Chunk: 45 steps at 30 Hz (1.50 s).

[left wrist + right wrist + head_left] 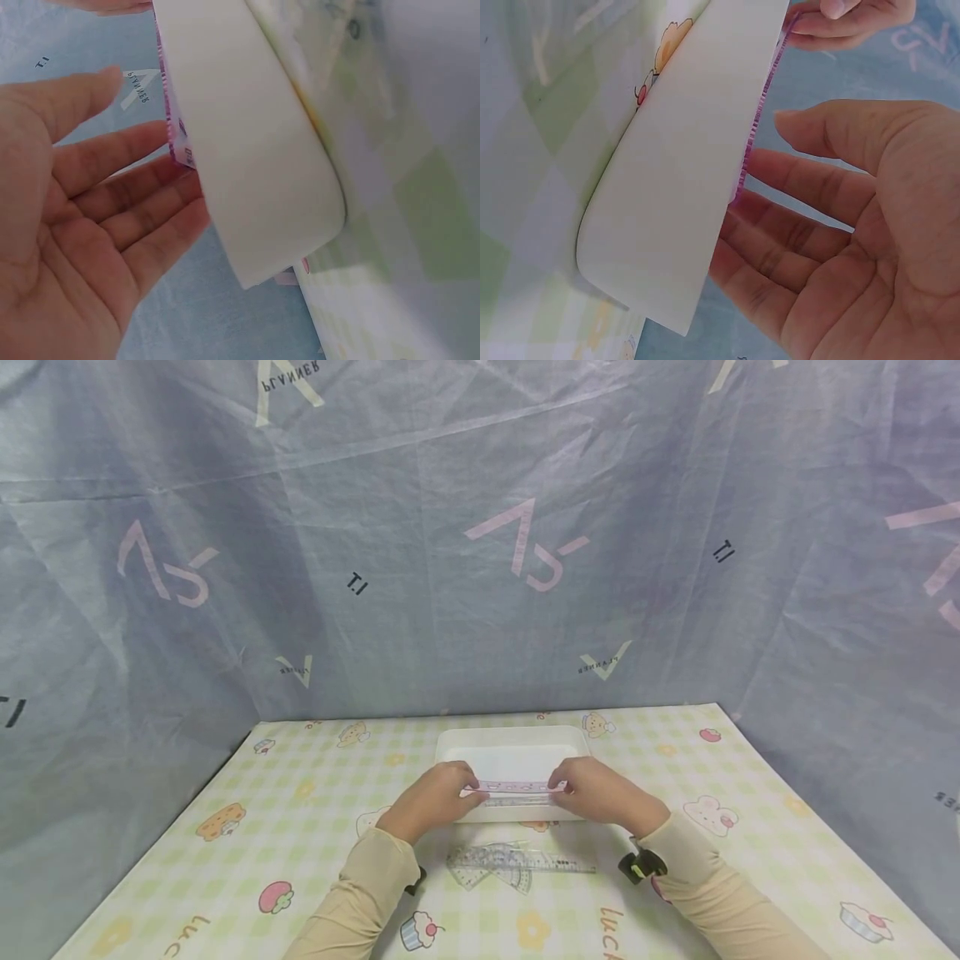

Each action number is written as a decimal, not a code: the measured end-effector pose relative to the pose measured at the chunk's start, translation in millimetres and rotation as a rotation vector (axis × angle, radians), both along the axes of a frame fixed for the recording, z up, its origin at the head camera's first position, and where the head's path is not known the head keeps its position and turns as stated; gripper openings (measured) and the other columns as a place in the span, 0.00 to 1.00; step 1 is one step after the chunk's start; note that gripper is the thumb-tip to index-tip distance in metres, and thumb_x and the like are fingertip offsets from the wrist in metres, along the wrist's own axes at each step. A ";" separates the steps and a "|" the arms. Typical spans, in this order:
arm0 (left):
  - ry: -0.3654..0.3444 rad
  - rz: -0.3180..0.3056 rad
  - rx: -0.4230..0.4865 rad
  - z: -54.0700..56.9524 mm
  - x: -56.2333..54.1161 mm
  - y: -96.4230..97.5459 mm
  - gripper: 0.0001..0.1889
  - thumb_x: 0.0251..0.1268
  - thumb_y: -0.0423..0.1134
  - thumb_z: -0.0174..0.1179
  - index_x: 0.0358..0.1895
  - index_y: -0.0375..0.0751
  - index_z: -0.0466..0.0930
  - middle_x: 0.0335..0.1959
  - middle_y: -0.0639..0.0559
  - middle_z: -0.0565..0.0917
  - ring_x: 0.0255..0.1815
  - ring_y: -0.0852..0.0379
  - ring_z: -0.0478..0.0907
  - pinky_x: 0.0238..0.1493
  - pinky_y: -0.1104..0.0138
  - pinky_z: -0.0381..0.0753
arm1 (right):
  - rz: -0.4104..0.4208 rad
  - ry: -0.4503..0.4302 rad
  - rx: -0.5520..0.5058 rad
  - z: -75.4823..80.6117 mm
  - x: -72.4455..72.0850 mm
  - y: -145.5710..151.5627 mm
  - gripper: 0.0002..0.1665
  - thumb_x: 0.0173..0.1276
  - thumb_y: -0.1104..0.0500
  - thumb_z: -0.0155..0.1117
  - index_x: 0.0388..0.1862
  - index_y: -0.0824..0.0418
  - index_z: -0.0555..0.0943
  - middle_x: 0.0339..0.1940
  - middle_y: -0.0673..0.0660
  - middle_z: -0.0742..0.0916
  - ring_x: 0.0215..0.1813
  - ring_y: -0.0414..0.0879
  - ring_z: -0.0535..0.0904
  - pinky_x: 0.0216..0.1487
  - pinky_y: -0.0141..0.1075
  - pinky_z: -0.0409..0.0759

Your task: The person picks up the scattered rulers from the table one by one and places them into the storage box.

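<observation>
A purple-edged ruler [517,787] with cut-out shapes lies level across the white tray [512,737], near its front wall. At its left end, my left hand [441,793] touches it with extended fingers; in the left wrist view the thumb [94,94] stands apart from the ruler's purple edge [169,112]. My right hand [603,792] is at the other end, its fingers against the ruler [756,124] and its thumb [810,129] clear of it. Just in front of the purple ruler, a clear ruler [517,802] shows inside the tray. The tray wall hides the ruler's underside in both wrist views.
On the checked tablecloth [300,852] in front of the tray lie a clear ruler [558,862] and a transparent protractor [513,878], overlapping other clear pieces. A grey curtain [420,635] hangs behind the table and along its sides.
</observation>
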<state>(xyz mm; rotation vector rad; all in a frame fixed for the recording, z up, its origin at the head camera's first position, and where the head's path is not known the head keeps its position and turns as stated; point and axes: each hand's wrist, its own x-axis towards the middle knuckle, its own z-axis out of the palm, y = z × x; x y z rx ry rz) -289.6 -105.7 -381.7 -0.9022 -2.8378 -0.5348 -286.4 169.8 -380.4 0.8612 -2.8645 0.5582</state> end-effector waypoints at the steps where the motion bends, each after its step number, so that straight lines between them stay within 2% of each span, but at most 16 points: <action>1: -0.010 0.004 0.002 -0.1 0.1 0.2 0.15 0.70 0.46 0.61 0.41 0.36 0.88 0.43 0.47 0.86 0.47 0.50 0.83 0.53 0.57 0.81 | 0.002 0.002 0.004 -0.3 0.0 -0.1 0.07 0.66 0.61 0.66 0.41 0.61 0.87 0.41 0.55 0.87 0.41 0.46 0.82 0.47 0.44 0.81; 5: -0.047 0.022 0.008 -1.5 0.1 1.3 0.16 0.70 0.47 0.61 0.43 0.36 0.87 0.44 0.46 0.86 0.48 0.50 0.83 0.53 0.56 0.81 | -0.004 -0.006 0.015 -2.2 -0.3 -0.3 0.08 0.67 0.61 0.66 0.42 0.62 0.87 0.43 0.55 0.87 0.43 0.47 0.82 0.48 0.45 0.81; 9: -0.043 0.019 0.004 -3.8 -0.5 1.4 0.15 0.70 0.46 0.61 0.43 0.36 0.87 0.44 0.46 0.86 0.48 0.49 0.83 0.53 0.56 0.81 | -0.016 -0.028 0.022 -3.0 -0.2 -1.5 0.09 0.67 0.60 0.66 0.43 0.62 0.87 0.44 0.55 0.87 0.44 0.47 0.82 0.49 0.45 0.80; 16: -0.050 -0.011 0.017 -5.3 0.4 0.6 0.15 0.71 0.44 0.60 0.43 0.34 0.87 0.44 0.44 0.86 0.48 0.47 0.83 0.53 0.56 0.81 | 0.052 0.004 0.035 -3.2 0.0 0.2 0.08 0.67 0.60 0.66 0.41 0.61 0.88 0.42 0.55 0.89 0.46 0.51 0.84 0.52 0.48 0.81; 22: -0.078 0.013 -0.003 -4.9 2.2 0.1 0.15 0.70 0.45 0.61 0.45 0.35 0.87 0.44 0.45 0.87 0.49 0.48 0.83 0.52 0.56 0.82 | 0.046 0.009 0.058 -3.9 -0.2 1.5 0.09 0.68 0.57 0.66 0.42 0.60 0.88 0.43 0.54 0.89 0.48 0.51 0.84 0.54 0.49 0.80; 35: -0.072 0.029 -0.043 -4.9 2.5 1.0 0.14 0.70 0.46 0.61 0.43 0.39 0.88 0.44 0.48 0.88 0.50 0.49 0.83 0.53 0.56 0.81 | 0.051 0.012 0.066 0.1 1.7 0.7 0.11 0.69 0.56 0.65 0.45 0.60 0.87 0.45 0.53 0.89 0.50 0.51 0.84 0.54 0.49 0.80; 45: -0.056 0.017 -0.047 -6.2 1.8 0.9 0.14 0.70 0.46 0.60 0.43 0.40 0.88 0.44 0.49 0.88 0.50 0.50 0.83 0.53 0.56 0.81 | 0.043 -0.001 0.066 1.2 3.1 -0.3 0.11 0.69 0.56 0.65 0.45 0.59 0.87 0.45 0.53 0.89 0.50 0.51 0.84 0.53 0.49 0.80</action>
